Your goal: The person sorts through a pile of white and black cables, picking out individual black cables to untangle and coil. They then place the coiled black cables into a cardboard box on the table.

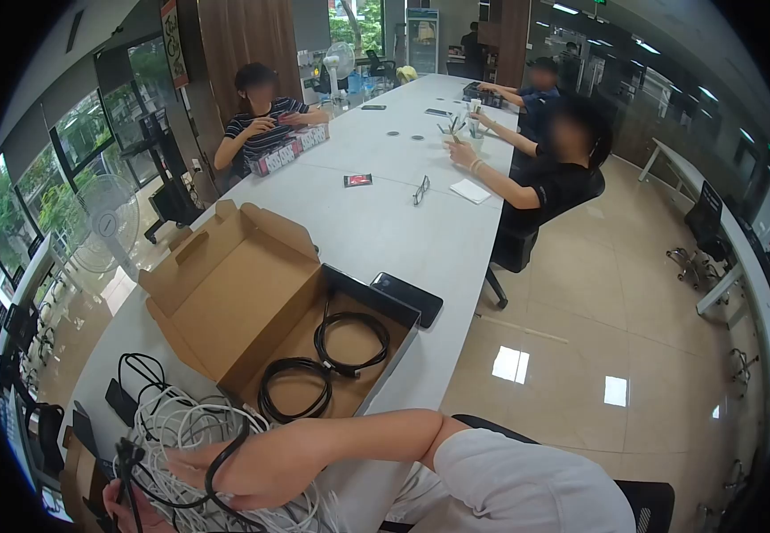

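Observation:
A large tangle of white cables [181, 413] lies at the near left end of the table. My right hand [234, 471] reaches into it from the right, fingers closed among the white strands and partly covered by them. Across the back of that hand runs a black cable [214, 471] in a loose curve. Lower left, the fingers of my left hand [121, 505] are curled round the black cable, near its dark connector ends [128, 453]. Beyond the tangle stands a lidded cardboard box [225, 289], open, with two coiled black cables [296, 391] inside.
A black phone [407, 298] lies against the box's far right side. Farther along the white table [358, 235] are a red packet [357, 179], eyeglasses [421, 190] and white paper [470, 190]. Several people sit around it. A second cardboard box [83, 475] is at lower left.

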`<state>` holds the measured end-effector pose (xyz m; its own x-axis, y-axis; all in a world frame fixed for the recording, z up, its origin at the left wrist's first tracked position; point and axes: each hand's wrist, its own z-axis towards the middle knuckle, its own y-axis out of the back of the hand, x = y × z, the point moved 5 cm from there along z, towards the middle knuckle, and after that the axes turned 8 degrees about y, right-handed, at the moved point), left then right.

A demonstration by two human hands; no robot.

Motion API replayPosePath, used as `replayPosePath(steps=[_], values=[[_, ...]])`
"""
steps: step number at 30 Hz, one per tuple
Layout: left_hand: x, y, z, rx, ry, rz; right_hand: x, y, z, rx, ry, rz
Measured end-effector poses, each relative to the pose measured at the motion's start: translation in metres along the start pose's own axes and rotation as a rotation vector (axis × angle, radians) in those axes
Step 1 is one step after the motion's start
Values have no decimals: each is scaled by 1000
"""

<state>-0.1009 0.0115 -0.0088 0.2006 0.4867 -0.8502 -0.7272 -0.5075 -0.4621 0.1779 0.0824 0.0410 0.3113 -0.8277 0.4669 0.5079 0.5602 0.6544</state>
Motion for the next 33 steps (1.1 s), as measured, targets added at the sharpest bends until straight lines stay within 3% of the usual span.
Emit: replayPosePath(steps=[3, 6, 9, 12, 14, 15, 16, 18, 23, 28, 33], values=[[-3, 5, 7, -93, 37, -326, 14, -3, -1, 452, 24, 98], [-22, -37, -12, -212, 115, -515, 20, -13, -4, 472, 227, -33], [-19, -41, 0, -77, 132, -557, 31, 4, -3, 351, 144, 529], [-9, -9, 11, 117, 95, -546, 25, 30, 5, 249, 120, 794], [-3, 6, -2, 335, 66, -562, 1, 44, 10, -250, 62, 510], [-2, -14, -6, 484, 69, -622, -19, 36, 7, -416, -179, 664], [-5, -30, -13, 494, 91, -669, -29, 38, 9, -502, -331, 567], [-8, -48, -23, 447, 138, -743, -55, 25, 9, -486, -343, 527], [-9, -51, -30, 238, 207, -794, -59, -6, 14, -136, -504, 594], [4, -72, -40, 325, 120, -527, -56, -25, 25, -175, -321, 869], [1, -88, -49, 364, -79, 27, -56, -14, 23, -282, -404, 990]])
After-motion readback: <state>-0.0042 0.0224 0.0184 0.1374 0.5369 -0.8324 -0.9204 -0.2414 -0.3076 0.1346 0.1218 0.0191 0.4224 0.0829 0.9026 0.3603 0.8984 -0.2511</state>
